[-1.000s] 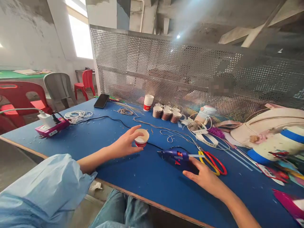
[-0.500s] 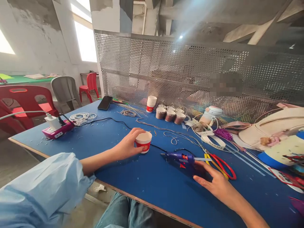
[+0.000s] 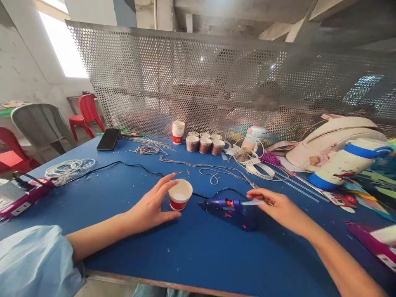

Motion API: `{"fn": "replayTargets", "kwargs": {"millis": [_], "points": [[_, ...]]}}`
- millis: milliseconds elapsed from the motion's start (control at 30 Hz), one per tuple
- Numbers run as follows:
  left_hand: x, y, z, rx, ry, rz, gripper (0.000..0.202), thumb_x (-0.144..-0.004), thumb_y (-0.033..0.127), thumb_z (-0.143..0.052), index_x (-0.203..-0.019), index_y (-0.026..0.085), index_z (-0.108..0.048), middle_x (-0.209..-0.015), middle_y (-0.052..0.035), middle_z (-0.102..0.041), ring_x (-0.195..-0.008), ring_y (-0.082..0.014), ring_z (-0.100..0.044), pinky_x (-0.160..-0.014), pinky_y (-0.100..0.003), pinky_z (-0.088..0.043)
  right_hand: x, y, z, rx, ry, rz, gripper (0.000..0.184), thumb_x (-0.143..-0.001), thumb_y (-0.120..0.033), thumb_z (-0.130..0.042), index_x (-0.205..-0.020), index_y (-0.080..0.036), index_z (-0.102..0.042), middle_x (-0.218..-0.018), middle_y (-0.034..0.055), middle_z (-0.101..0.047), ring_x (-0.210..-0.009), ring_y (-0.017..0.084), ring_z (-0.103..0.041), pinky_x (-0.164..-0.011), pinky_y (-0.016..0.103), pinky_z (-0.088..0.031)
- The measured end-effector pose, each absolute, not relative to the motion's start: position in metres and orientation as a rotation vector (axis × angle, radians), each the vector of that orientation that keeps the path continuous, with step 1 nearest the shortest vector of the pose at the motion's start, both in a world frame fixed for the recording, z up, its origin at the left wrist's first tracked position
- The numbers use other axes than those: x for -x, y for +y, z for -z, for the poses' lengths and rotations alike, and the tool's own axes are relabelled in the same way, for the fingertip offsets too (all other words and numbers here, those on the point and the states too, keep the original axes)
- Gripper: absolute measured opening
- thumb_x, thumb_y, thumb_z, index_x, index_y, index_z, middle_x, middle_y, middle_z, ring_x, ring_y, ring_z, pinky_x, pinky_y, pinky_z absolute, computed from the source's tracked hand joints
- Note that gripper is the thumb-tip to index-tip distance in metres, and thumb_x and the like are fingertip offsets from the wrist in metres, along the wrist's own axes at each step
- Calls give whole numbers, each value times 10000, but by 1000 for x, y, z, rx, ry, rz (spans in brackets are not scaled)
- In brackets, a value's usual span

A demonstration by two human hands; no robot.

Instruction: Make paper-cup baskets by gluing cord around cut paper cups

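Note:
A white paper cup with a red band (image 3: pixel 180 198) stands upright on the blue table. My left hand (image 3: pixel 151 204) is beside it on the left, fingers apart, with thumb and fingers spread around its near side. A blue hot glue gun (image 3: pixel 230 209) lies on its side right of the cup, a clear glue stick (image 3: pixel 252 202) poking from its back. My right hand (image 3: pixel 278 206) is just behind that stick, fingers closed over the handle end of the scissors (image 3: pixel 253 184). Only the metal part of the scissors shows clearly; the hand hides the handles.
Behind are a stack of paper cups (image 3: pixel 178 133), several twine-wrapped cups (image 3: pixel 205 145), loose cord (image 3: pixel 213 175) and a phone (image 3: pixel 108 139). Power strips (image 3: pixel 29 194) sit at both sides. A bottle (image 3: pixel 346 163) and bag (image 3: pixel 334 142) stand right, before a perforated metal screen (image 3: pixel 154 82).
My left fingers have loosened from the cup and spread. My right hand has moved from open beside the glue gun onto the scissors, covering their handles. The view has turned right.

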State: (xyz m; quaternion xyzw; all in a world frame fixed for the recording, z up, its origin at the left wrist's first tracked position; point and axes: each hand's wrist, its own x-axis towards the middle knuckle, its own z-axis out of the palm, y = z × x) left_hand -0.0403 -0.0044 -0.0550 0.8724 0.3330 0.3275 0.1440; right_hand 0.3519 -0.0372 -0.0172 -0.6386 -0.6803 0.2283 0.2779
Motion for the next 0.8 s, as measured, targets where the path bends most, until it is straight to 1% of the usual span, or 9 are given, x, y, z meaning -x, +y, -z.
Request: {"fn": "replayTargets", "kwargs": {"millis": [67,133,233,300,400,467,567,667,800], "points": [[50,-4,49,-2526,995,-949,652,-859,436,-621,-1419,283,-322,-1551,-158,-305,-1336,-314,-462,-995,-456,-504,-355,-19,11,1732,-1847,-602,317,-768,-447,-587,-971,-235,-707,-1042,81,-745,-919,261,-693,-811,369,-558],[62,5,41,-2540,1055,-975,534,-897,441,-559,-1378,269,-404,-1497,-133,-406,-1294,-282,-503,-986,-430,-508,-354,2,8,1727,-1868,-572,316,-770,-449,-584,-968,-233,-702,-1016,87,-752,-910,270,-696,-819,391,-555],[82,43,26,-2606,1272,-885,284,-931,372,-484,-1127,215,-616,-1245,-88,-622,-1144,-228,-594,-977,-381,-499,-348,32,12,1671,-1845,-514,319,-754,-475,-580,-925,-231,-695,-966,91,-757,-874,272,-704,-810,401,-560],[95,82,18,-2596,1545,-675,220,-900,310,-501,-982,206,-676,-1124,-64,-671,-1081,-219,-616,-962,-353,-497,-343,46,19,1639,-1791,-465,332,-739,-509,-567,-875,-232,-689,-906,85,-756,-804,261,-709,-778,399,-570],[106,145,14,-2532,1742,-598,183,-857,230,-539,-924,193,-705,-1035,-67,-695,-1009,-232,-643,-939,-365,-498,-338,50,31,1618,-1749,-422,323,-714,-517,-562,-823,-240,-687,-827,73,-753,-741,250,-708,-733,385,-581],[104,180,17,-2502,1803,-555,165,-863,212,-557,-912,182,-712,-991,-72,-698,-1004,-237,-642,-945,-385,-491,-338,45,36,1627,-1749,-400,305,-702,-502,-565,-816,-252,-695,-813,68,-758,-736,256,-709,-680,373,-585],[90,215,30,-2471,1803,-538,187,-894,262,-606,-1028,147,-669,-1089,-82,-668,-1045,-231,-621,-945,-450,-491,-339,34,40,1637,-1752,-381,275,-715,-481,-564,-826,-271,-704,-839,59,-762,-744,261,-708,-603,351,-582],[75,234,41,-2413,1770,-592,235,-919,314,-596,-1089,157,-634,-1165,-86,-636,-1044,-215,-616,-913,-440,-514,-339,27,40,1626,-1776,-408,239,-745,-466,-560,-823,-289,-701,-854,48,-759,-749,257,-706,-581,336,-583],[77,248,34,-2229,1777,-836,236,-927,319,-584,-1086,150,-628,-1116,-80,-645,-967,-194,-635,-848,-400,-543,-339,28,38,1641,-1764,-406,239,-750,-494,-569,-812,-304,-699,-839,46,-753,-765,278,-707,-554,348,-580]]}}
